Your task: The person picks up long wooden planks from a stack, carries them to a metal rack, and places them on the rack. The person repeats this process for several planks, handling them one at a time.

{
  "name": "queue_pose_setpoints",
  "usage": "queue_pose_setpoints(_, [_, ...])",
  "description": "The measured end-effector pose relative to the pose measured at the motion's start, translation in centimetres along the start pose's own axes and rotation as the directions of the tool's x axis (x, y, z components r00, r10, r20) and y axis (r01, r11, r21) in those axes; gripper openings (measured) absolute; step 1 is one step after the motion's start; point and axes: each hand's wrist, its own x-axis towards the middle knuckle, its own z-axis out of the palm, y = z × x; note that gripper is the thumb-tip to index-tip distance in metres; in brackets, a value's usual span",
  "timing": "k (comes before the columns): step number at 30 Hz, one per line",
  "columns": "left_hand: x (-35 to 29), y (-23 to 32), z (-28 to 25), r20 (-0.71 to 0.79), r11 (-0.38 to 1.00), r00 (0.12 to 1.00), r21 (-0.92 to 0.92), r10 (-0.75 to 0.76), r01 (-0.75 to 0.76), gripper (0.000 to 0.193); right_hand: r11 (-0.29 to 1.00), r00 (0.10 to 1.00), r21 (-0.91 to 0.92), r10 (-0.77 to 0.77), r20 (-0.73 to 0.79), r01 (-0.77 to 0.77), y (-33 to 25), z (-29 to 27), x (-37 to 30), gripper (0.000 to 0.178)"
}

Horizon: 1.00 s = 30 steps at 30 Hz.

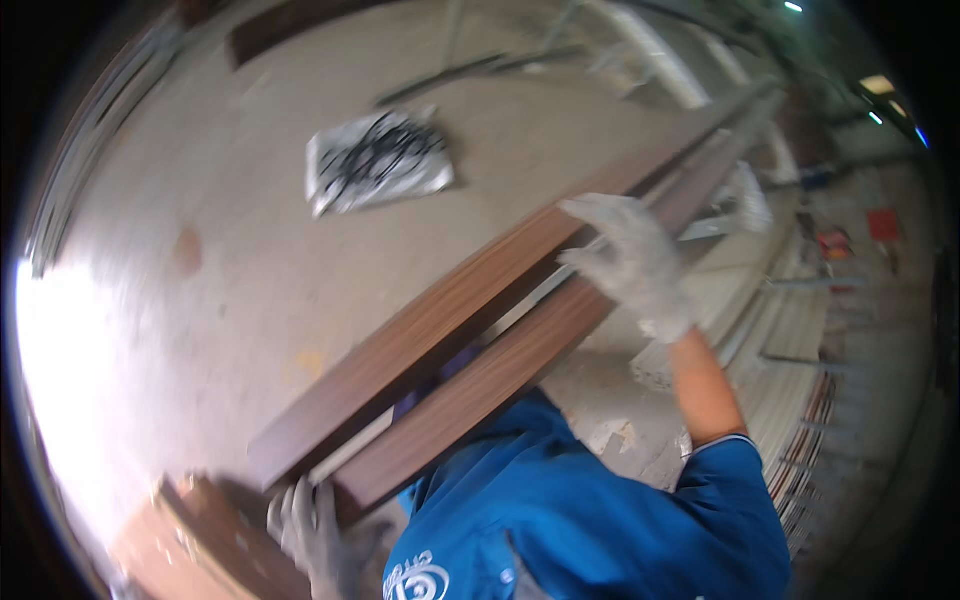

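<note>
Two long brown wood-grain planks, the far plank (440,315) and the near plank (480,390), slant side by side from lower left to upper right. A narrow gap runs between them, with a pale strip (535,302) showing in it. At the lower-left end, my gloved left hand (315,535) grips the end of the near plank, fingers at the gap and thumb at the other side. Above the planks, farther along, is my gloved right hand (635,260). Its fingers are spread and curved over the gap; whether they touch the wood is blurred.
On the concrete floor lies a white plastic bag (380,165) with black cords on it. A cardboard box (205,540) stands at lower left, beside my left hand. Stacked long pale strips (770,300) lie at right, and metal frame parts (660,55) stand at the back.
</note>
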Motion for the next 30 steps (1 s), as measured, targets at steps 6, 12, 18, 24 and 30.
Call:
queue_pose_setpoints(6, [6.1,-2.3,-2.0,-0.071,0.997,0.995,-0.050,-0.065,0.062,0.082,0.564,0.685,0.734,0.704,-0.188,-0.378,4.2,3.7,1.1,0.089])
queue_pose_setpoints(12, [10.4,-6.2,-1.7,0.544,0.912,0.830,-0.268,-0.123,0.310,0.085,0.197,0.421,0.949,0.904,-0.079,-0.245,9.6,3.6,1.8,0.100])
queue_pose_setpoints(18, [8.3,-6.1,-3.1,0.468,0.834,0.862,-0.385,-0.194,0.396,0.080,-0.232,0.376,0.971,0.906,0.196,0.054,13.7,3.1,2.1,0.096])
queue_pose_setpoints(24, [6.7,-6.8,-2.7,0.446,0.833,0.871,-0.387,-0.206,0.396,0.075,-0.299,0.305,0.949,0.917,0.258,0.097,11.6,2.0,2.0,0.094])
queue_pose_setpoints(30, [4.7,-7.1,-3.2,0.475,0.740,0.861,-0.512,-0.179,0.436,0.080,-0.230,0.407,0.972,0.893,0.194,0.039,8.9,-1.8,-0.7,0.112])
